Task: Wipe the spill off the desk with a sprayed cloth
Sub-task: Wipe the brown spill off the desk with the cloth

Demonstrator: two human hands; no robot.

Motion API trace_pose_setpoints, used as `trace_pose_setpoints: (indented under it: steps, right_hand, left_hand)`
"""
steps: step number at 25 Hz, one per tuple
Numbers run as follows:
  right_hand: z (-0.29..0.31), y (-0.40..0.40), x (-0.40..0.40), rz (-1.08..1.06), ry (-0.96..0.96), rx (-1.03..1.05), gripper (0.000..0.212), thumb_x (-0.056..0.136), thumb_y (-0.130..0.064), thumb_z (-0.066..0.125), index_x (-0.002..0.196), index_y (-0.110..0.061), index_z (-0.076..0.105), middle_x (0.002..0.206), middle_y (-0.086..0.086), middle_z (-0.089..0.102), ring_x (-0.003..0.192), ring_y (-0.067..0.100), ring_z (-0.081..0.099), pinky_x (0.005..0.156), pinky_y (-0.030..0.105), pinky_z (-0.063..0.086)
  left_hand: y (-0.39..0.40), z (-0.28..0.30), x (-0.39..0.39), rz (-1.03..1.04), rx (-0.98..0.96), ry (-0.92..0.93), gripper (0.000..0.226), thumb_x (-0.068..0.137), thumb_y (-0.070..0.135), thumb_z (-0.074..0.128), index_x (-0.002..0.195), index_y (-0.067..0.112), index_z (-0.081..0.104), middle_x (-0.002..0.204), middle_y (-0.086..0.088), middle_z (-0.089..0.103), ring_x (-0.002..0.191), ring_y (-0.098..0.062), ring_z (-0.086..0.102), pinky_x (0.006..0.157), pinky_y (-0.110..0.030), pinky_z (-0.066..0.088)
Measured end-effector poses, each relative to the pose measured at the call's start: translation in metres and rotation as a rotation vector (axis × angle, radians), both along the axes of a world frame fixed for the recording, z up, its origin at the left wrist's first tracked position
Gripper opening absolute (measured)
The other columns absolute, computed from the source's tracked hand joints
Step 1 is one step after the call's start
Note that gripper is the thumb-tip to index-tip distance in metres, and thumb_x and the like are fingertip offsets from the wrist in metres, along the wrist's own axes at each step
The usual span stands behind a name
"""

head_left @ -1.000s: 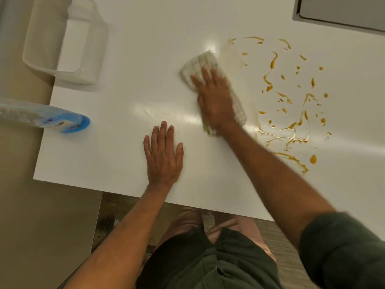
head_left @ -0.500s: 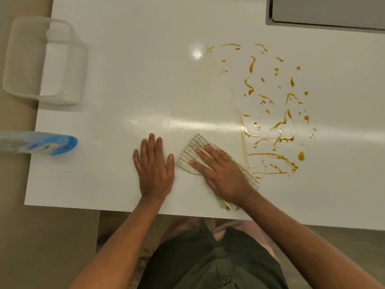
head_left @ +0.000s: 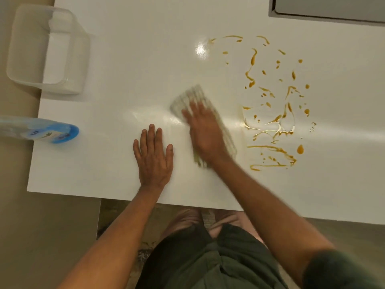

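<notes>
An orange-brown spill (head_left: 277, 113) of streaks and drops covers the right half of the white desk (head_left: 125, 59). My right hand (head_left: 205, 132) presses flat on a striped cloth (head_left: 190, 99), blurred with motion, just left of the spill. The cloth pokes out beyond the fingertips and along the hand's right side. My left hand (head_left: 153, 155) lies flat and spread on the desk near the front edge, left of the cloth, holding nothing. A spray bottle (head_left: 41, 130) with a blue base lies on its side at the desk's left edge.
A clear plastic container (head_left: 44, 51) stands at the desk's back left corner, partly over the edge. A grey panel (head_left: 329, 8) sits at the back right. The desk's front edge runs just below my left wrist.
My right hand has slid the cloth away from the front edge, toward the desk's middle, after pulling it near from the back. My left hand has stayed flat in place.
</notes>
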State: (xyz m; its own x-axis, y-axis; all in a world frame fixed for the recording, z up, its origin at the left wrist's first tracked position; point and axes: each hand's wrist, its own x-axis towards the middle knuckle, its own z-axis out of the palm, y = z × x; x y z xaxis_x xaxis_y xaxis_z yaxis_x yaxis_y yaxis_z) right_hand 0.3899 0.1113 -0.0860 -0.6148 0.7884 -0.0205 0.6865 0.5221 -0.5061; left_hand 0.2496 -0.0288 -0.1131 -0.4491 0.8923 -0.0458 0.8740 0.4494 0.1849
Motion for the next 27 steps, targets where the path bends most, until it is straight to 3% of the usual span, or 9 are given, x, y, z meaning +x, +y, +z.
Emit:
trace_pose_setpoints:
  steps: [3, 5, 9, 12, 14, 18, 20, 22, 27]
  right_hand:
    - [-0.005, -0.112, 0.072, 0.166, -0.096, 0.009, 0.055, 0.11, -0.014, 0.041, 0.164, -0.02, 0.034, 0.175, 0.009, 0.025, 0.165, 0.029, 0.015, 0.135, 0.046, 0.015]
    - [-0.011, -0.119, 0.133, 0.206, -0.15, 0.004, 0.057, 0.11, -0.019, 0.036, 0.166, -0.028, 0.027, 0.177, 0.003, 0.019, 0.166, 0.025, 0.01, 0.135, 0.044, 0.014]
    - [-0.01, -0.053, 0.189, -0.14, -0.178, 0.006, 0.062, 0.104, -0.013, 0.041, 0.164, -0.028, 0.033, 0.176, 0.002, 0.022, 0.165, 0.022, 0.012, 0.135, 0.042, 0.012]
    - [-0.004, -0.013, 0.164, -0.459, -0.112, -0.004, 0.061, 0.103, -0.005, 0.04, 0.162, -0.021, 0.039, 0.175, 0.008, 0.025, 0.165, 0.027, 0.014, 0.134, 0.048, 0.015]
    - [-0.004, -0.001, 0.125, -0.545, -0.079, 0.012, 0.061, 0.101, 0.001, 0.04, 0.16, -0.014, 0.042, 0.173, 0.016, 0.028, 0.163, 0.033, 0.019, 0.132, 0.053, 0.019]
    - [-0.005, -0.044, 0.064, -0.298, -0.055, 0.036, 0.059, 0.103, -0.002, 0.042, 0.161, -0.012, 0.041, 0.171, 0.017, 0.032, 0.161, 0.037, 0.025, 0.132, 0.053, 0.023]
    - [-0.008, -0.078, 0.089, -0.123, -0.101, 0.021, 0.059, 0.107, -0.011, 0.035, 0.165, -0.02, 0.033, 0.175, 0.009, 0.024, 0.165, 0.028, 0.016, 0.134, 0.049, 0.019]
    - [-0.013, -0.096, 0.149, -0.094, -0.157, 0.003, 0.061, 0.107, -0.015, 0.033, 0.166, -0.027, 0.027, 0.177, 0.003, 0.017, 0.166, 0.021, 0.008, 0.134, 0.048, 0.017]
    - [-0.004, -0.048, 0.256, -0.666, -0.176, -0.021, 0.058, 0.104, -0.009, 0.036, 0.162, -0.02, 0.038, 0.174, 0.013, 0.026, 0.164, 0.03, 0.018, 0.131, 0.057, 0.019]
  left_hand:
    - [-0.002, -0.003, -0.003, -0.006, -0.006, -0.001, 0.067, 0.111, 0.053, 0.015, 0.165, 0.015, 0.025, 0.175, -0.008, 0.019, 0.162, -0.029, 0.016, 0.13, -0.057, 0.015]
    - [-0.001, -0.005, -0.003, -0.01, -0.016, 0.003, 0.065, 0.111, 0.052, 0.017, 0.165, 0.016, 0.024, 0.175, -0.007, 0.017, 0.163, -0.029, 0.015, 0.131, -0.056, 0.013]
    - [-0.001, -0.005, -0.001, -0.007, -0.013, 0.016, 0.065, 0.112, 0.051, 0.017, 0.165, 0.014, 0.026, 0.175, -0.009, 0.02, 0.162, -0.031, 0.017, 0.13, -0.056, 0.014]
    - [0.001, -0.005, -0.002, -0.007, -0.019, 0.027, 0.065, 0.111, 0.051, 0.019, 0.165, 0.014, 0.025, 0.174, -0.01, 0.02, 0.162, -0.032, 0.017, 0.131, -0.056, 0.013]
    - [0.001, -0.005, -0.001, -0.014, -0.036, 0.04, 0.066, 0.111, 0.051, 0.019, 0.165, 0.014, 0.025, 0.174, -0.01, 0.02, 0.162, -0.032, 0.018, 0.13, -0.056, 0.013]
    - [0.0, 0.001, 0.001, -0.009, -0.047, 0.036, 0.066, 0.111, 0.05, 0.016, 0.163, 0.012, 0.027, 0.173, -0.011, 0.022, 0.16, -0.033, 0.021, 0.129, -0.057, 0.017]
    - [0.003, 0.004, 0.002, -0.006, -0.044, 0.03, 0.066, 0.11, 0.05, 0.015, 0.162, 0.012, 0.029, 0.173, -0.011, 0.024, 0.16, -0.033, 0.023, 0.128, -0.058, 0.018]
    - [0.004, 0.005, 0.002, 0.002, -0.04, 0.03, 0.065, 0.11, 0.049, 0.017, 0.161, 0.011, 0.03, 0.172, -0.012, 0.026, 0.159, -0.034, 0.024, 0.128, -0.058, 0.019]
    - [0.002, 0.0, 0.002, -0.001, -0.025, 0.039, 0.064, 0.111, 0.048, 0.019, 0.161, 0.01, 0.03, 0.172, -0.012, 0.026, 0.158, -0.035, 0.024, 0.127, -0.058, 0.018]
